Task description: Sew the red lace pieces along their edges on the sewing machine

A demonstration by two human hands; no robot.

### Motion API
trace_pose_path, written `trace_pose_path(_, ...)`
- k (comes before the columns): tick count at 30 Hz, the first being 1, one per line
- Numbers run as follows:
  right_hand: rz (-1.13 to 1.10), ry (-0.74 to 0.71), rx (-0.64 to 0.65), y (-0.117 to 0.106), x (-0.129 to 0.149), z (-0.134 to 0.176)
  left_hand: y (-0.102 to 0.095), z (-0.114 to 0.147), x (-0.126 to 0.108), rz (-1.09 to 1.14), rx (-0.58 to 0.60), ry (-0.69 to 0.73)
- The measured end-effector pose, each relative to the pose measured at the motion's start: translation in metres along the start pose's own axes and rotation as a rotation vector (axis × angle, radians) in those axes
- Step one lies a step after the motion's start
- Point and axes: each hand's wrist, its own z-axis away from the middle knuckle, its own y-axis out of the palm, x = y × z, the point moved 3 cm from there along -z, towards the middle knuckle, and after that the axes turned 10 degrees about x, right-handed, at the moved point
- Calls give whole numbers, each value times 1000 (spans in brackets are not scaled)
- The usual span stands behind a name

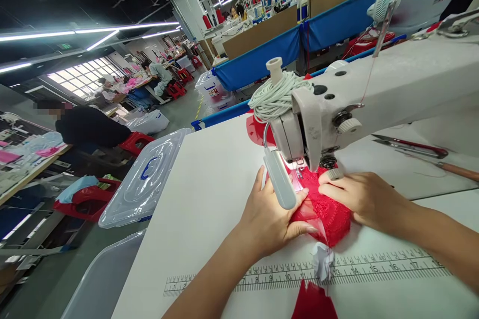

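scissors [411, 145] lay on counter [209, 184] right of machine | clear lidded bin [144, 182] stood left | printed ruler [374, 266] ran along near edge | seated person [90, 127] worked far left

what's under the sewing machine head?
Red lace fabric lies under the sewing machine head, pressed flat on the white table by the left hand and right hand. The lamp and head hide the needle.

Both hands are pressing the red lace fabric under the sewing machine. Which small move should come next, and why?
Probably feed the red lace fabric a little further back under the white sewing machine head. The left hand and right hand lie flat on it at either side, and most of the fabric lies in front of the needle area.
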Motion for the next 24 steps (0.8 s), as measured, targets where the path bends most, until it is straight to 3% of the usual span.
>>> trace_pose_path(12, -7, 32, 64, 8, -3, 4, 7, 2, 6, -40, 111, -24)
trace_pose_path(17, -8, 42, 17, 12, -2, 6, 11, 5, -3, -24, 117, 79)
trace_pose_path(24, -7, 38, 14, 12, -4, 7, 12, 7, -12, -51, 216, 11)
